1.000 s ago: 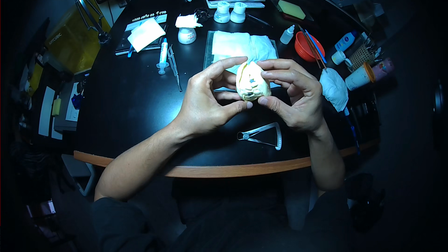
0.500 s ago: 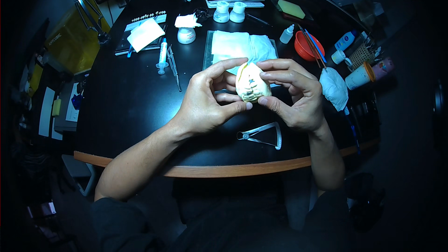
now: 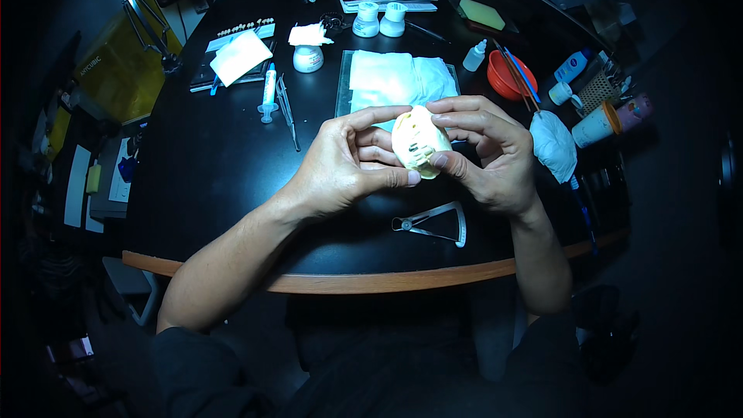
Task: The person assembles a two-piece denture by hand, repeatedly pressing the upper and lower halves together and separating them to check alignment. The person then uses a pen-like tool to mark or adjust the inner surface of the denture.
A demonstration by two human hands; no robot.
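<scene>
A pale yellow dental model (image 3: 419, 139) is held up above the black table between my two hands. My left hand (image 3: 352, 151) grips its left side, thumb at the lower edge and index finger along the top. On the other side my right hand (image 3: 491, 151) pinches it, with the thumb on its lower right and the fingers over the upper right. Small dark spots show among the model's teeth; finer detail is washed out by glare. Below the hands a metal caliper gauge (image 3: 433, 224) lies on the table.
Behind the hands lies white tissue (image 3: 387, 77) on a glass slab. Tweezers (image 3: 287, 112) and a syringe (image 3: 269, 93) are at left, near a jar (image 3: 308, 59) topped with tissue. To the right stand a dropper bottle (image 3: 475, 56), a red bowl (image 3: 503, 81) with brushes across it, and a white cloth bundle (image 3: 553, 147).
The dental model has turned and tilted slightly between my fingers, so its toothed side shows differently. My right thumb has shifted a little up onto it.
</scene>
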